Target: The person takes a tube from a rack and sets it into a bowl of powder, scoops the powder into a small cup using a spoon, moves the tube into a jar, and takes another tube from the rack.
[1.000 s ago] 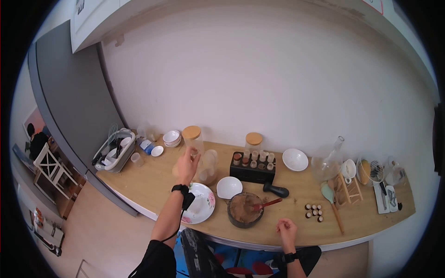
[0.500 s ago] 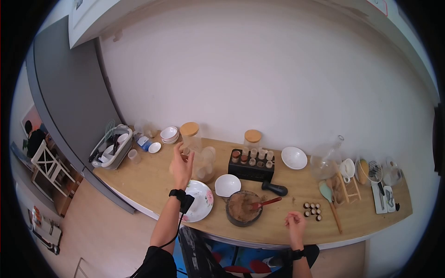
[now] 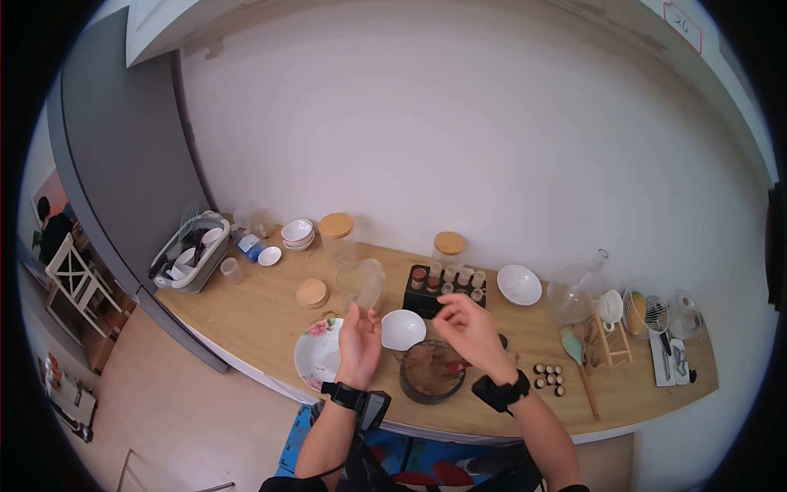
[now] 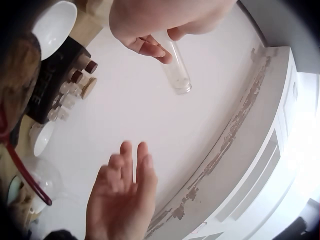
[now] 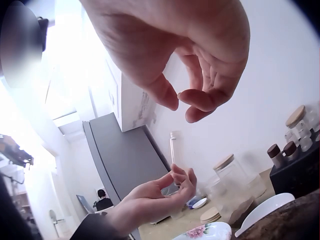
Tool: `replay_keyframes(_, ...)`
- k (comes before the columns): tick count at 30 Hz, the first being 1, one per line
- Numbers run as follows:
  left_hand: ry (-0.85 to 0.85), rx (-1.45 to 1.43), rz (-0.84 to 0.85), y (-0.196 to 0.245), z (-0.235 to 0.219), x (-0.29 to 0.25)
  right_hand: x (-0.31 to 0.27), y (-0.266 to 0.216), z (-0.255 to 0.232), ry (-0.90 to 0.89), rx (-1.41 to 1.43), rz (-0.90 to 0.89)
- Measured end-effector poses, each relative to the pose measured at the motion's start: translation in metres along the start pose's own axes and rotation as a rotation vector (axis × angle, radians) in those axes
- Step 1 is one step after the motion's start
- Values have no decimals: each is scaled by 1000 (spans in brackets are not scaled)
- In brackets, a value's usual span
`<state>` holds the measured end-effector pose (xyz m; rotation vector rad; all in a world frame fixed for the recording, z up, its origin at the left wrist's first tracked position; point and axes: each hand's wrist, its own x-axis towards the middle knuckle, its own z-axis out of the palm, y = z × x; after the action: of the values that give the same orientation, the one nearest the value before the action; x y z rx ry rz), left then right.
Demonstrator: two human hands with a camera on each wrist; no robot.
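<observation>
My left hand [image 3: 358,348] is raised over the front of the table, between the flowered plate [image 3: 316,353] and the white bowl [image 3: 403,330]. In the left wrist view its fingers grip a clear glass tube [image 4: 177,72]; the tube [image 5: 174,147] stands upright from that hand in the right wrist view. My right hand [image 3: 477,334] hangs above the dark bowl of brown powder [image 3: 428,369], fingers loosely bent with nothing between them. Behind it, the black rack [image 3: 420,303] holds several small tubes, some with brown contents or caps.
A wooden lid [image 3: 312,293] lies left of clear containers. Lidded jars [image 3: 337,225] stand near the wall. Several small caps [image 3: 549,379], a green spatula [image 3: 572,346] and a round glass flask [image 3: 571,295] are on the right. A dish basket [image 3: 197,266] stands far left.
My left hand has come down and right, away from the wooden lid, which now shows. My right hand has risen from the front edge and moved left over the bowl of powder.
</observation>
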<state>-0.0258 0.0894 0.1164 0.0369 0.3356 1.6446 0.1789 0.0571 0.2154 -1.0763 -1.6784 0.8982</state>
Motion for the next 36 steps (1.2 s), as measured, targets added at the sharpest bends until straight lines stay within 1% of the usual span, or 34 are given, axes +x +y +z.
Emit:
replay_keyframes(1, 2, -4, -11, -6, 0, -5, 8, -2, 7, 5, -7, 7)
replay_keyframes(3, -24, -33, -139, -18, 2, -14, 24, -7, 18, -3, -31, 0)
replay_keyframes(4, -56, -17, -149, -24, 3, -18, 31, -9, 21, 1, -36, 5)
replay_keyframes(6, -62, 3, -174, -32, 2, -19, 43, -11, 21, -121, -104, 84)
replay_keyframes(7, -71, 25, -188, -36, 2, -19, 48, -5, 19, -120, -114, 90)
replay_keyframes(9, -70, 24, -182, -40, 5, -19, 62, 12, 17, -225, -150, 4)
replay_keyframes(10, -106, 62, -166, -42, 5, -19, 67, 15, 15, -253, -166, -41)
replay_keyframes(11, -137, 100, -148, -42, 3, -20, 70, 18, 11, -273, -172, -38)
replay_keyframes(12, -125, 86, -140, -43, 2, -21, 73, 20, 8, -273, -91, 31)
replay_keyframes(13, -109, 165, -117, -41, 8, -25, 76, 22, 5, -266, -10, 101)
replay_keyframes(14, -99, 247, -100, -40, 14, -28, 79, 14, 0, -211, -30, 110)
replay_keyframes(15, -99, 236, -104, -36, 16, -33, 84, 21, -7, -212, -41, 113)
replay_keyframes(17, 6, 278, -67, -19, 9, -40, 97, 46, -27, -78, -186, 94)
replay_keyframes(18, 27, 269, -66, -13, -3, -40, 101, 57, -37, -18, -330, 31)
replay_keyframes(19, 28, 267, -72, -6, -13, -41, 104, 66, -45, -16, -333, 36)
replay_keyframes(21, 72, 295, -76, 5, -28, -46, 109, 84, -59, 25, -528, 1)
replay_keyframes(22, 94, 330, -75, 9, -28, -50, 110, 92, -63, 38, -598, 12)
replay_keyframes(26, 113, 345, -61, 17, -50, -58, 111, 116, -72, 46, -665, 72)
replay_keyframes(28, 131, 376, -98, 17, -54, -62, 111, 121, -74, 27, -765, 99)
replay_keyframes(29, 130, 375, -99, 17, -56, -63, 110, 123, -73, 28, -767, 98)
replay_keyframes(31, 113, 379, -104, 15, -60, -62, 108, 126, -72, 13, -719, 180)
replay_keyframes(32, 110, 376, -107, 14, -59, -62, 108, 129, -72, 16, -723, 180)
replay_keyframes(34, 99, 391, -103, 13, -57, -62, 111, 137, -71, 37, -678, 26)
replay_keyframes(35, 92, 392, -101, 13, -55, -63, 113, 138, -71, 43, -679, 21)
replay_keyframes(36, 96, 394, -105, 13, -54, -63, 115, 138, -71, 8, -689, 2)
